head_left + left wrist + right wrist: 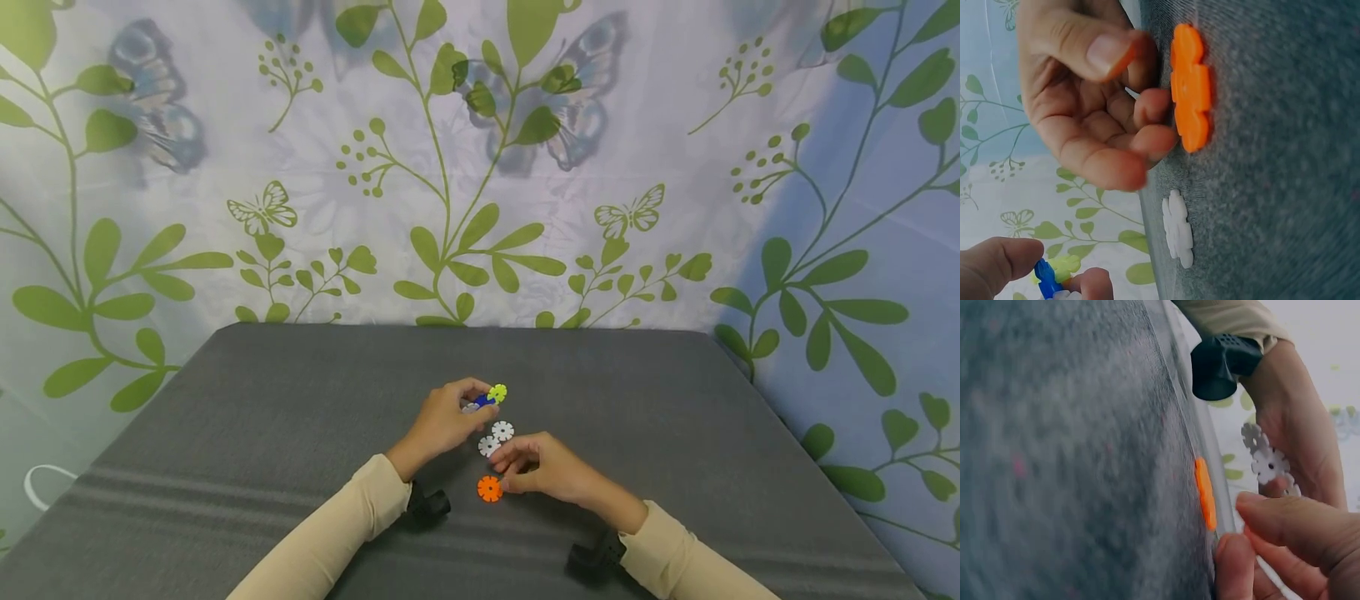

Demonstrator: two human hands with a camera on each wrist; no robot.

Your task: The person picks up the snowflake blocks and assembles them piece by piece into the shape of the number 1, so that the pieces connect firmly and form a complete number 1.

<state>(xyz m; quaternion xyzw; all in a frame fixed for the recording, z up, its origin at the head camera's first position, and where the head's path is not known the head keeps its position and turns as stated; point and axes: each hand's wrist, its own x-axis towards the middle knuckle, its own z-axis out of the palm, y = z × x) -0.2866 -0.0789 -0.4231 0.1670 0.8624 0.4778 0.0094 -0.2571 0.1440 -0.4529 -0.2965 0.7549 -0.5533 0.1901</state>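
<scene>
My left hand (pixel 444 419) pinches a small group of slotted, flower-shaped plastic discs: a blue disc (pixel 1047 278), a yellow-green disc (pixel 498 394) and a white disc (pixel 470 408). An orange disc (pixel 490 489) of the same kind lies flat on the grey cloth. Beside it is my right hand (pixel 551 469), its fingers loosely bent, with a gap between thumb and forefinger in the right wrist view. Two white discs (pixel 502 431) sit between the hands. Several white discs (pixel 1270 464) show in front of the left forearm in the right wrist view.
A grey cloth-covered table (pixel 315 375) lies under both hands. Behind it hangs a curtain (pixel 480 167) printed with leaves and butterflies. Black wrist cameras (pixel 429 505) are strapped at both cuffs. A white loop (pixel 47 483) shows beyond the table's left edge.
</scene>
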